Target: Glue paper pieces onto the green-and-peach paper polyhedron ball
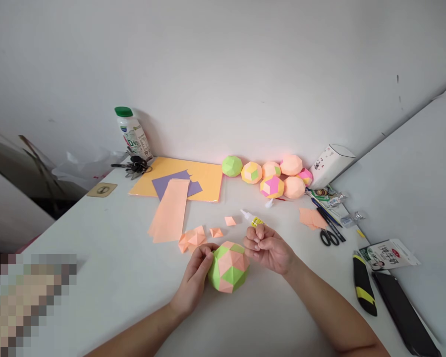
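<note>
My left hand (192, 278) is wrapped round the left side of a green and peach paper ball (228, 267) that rests on the white table (107, 277). My right hand (268, 248) is closed on a small glue tube (251, 218) with a yellow label, its white nozzle pointing up and left, just above and right of the ball. Folded peach paper pieces (193, 239) lie just beyond the ball.
Several finished paper balls (271, 177) line the wall. Orange, purple and peach sheets (178, 191) lie at the back left, by a bottle (133, 133) and keys (134, 166). Scissors (329, 234), pens, a utility knife (364, 287) and a black case (405, 317) sit at the right.
</note>
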### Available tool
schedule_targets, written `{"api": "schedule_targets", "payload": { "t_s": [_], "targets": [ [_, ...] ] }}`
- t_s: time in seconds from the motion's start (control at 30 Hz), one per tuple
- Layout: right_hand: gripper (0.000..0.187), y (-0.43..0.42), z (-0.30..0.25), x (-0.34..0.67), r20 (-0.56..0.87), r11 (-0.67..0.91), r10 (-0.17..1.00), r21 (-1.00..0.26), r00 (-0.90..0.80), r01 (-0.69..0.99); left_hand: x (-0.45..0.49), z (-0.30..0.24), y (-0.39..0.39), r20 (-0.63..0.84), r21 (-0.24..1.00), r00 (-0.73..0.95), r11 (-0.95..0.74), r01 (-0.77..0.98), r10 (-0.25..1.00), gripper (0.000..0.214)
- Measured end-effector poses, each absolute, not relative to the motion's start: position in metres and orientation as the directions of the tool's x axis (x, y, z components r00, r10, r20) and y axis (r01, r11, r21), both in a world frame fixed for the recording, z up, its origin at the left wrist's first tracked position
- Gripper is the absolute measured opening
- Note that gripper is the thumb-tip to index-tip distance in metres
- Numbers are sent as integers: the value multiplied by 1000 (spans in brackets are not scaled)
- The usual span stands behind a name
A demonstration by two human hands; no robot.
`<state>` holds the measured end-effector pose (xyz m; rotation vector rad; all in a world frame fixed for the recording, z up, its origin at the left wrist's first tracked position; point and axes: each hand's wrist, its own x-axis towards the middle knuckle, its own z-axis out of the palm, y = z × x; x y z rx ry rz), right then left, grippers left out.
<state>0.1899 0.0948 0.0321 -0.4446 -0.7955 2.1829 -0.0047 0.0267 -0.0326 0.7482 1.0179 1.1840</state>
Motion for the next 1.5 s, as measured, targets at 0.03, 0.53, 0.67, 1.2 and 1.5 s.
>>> {"api": "schedule_targets", "payload": {
  "t_s": [0.03, 0.53, 0.67, 1.2, 1.5],
  "targets": [
    [19, 95, 32, 190, -61, -520, 754, -663, -654, -538, -5, -33, 27, -238, 893, 53, 240, -381, 970, 29],
    [20, 93, 28, 194, 87, -492, 681, -681, -727, -542, -5, -35, 26, -222, 898, 51, 224, -379, 974, 28],
    [23, 92, 29, 194, 129, -491, 646, -684, -752, -539, -5, -36, 26, -221, 894, 65, 229, -385, 973, 27],
    [21, 93, 26, 195, 116, -488, 649, -695, -751, -529, -5, -34, 26, -241, 891, 45, 240, -385, 969, 28],
    [20, 93, 27, 195, 106, -492, 662, -685, -742, -537, -5, -33, 27, -233, 898, 15, 221, -380, 972, 30]
  ]
}}
